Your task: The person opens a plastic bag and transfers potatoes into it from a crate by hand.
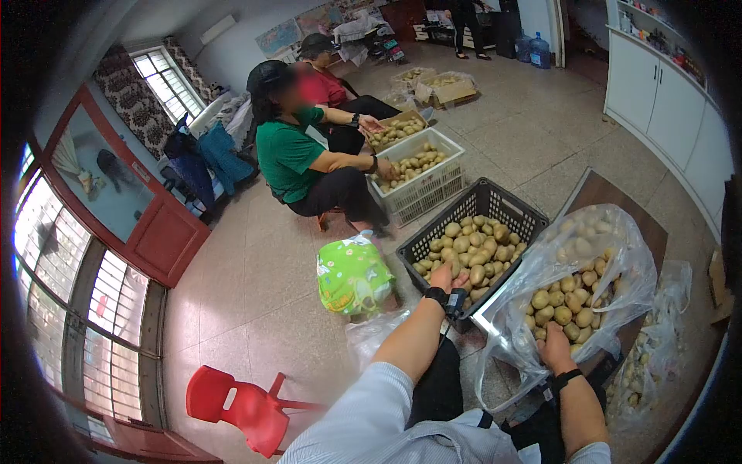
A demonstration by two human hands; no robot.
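My left hand (447, 280) reaches into a black plastic crate (533, 218) of kiwifruit (473, 246), small, oval and yellow-brown. Its fingers curl round a fruit at the near side of the pile, partly hidden among the others. My right hand (555, 349) is inside the mouth of a clear plastic bag (627, 232) that holds more kiwifruit (570, 303). Its fingers close on a fruit at the bag's near edge; some fingertips are hidden. The bag stands to the right of the crate, its film spread open around the pile.
A person in a green top (290, 158) handles fruit in a white crate (429, 189); another person sits behind. A green patterned cushion (354, 274) and a red chair (243, 410) are at left. Another clear bag (649, 356) lies at right, near white cabinets (657, 93).
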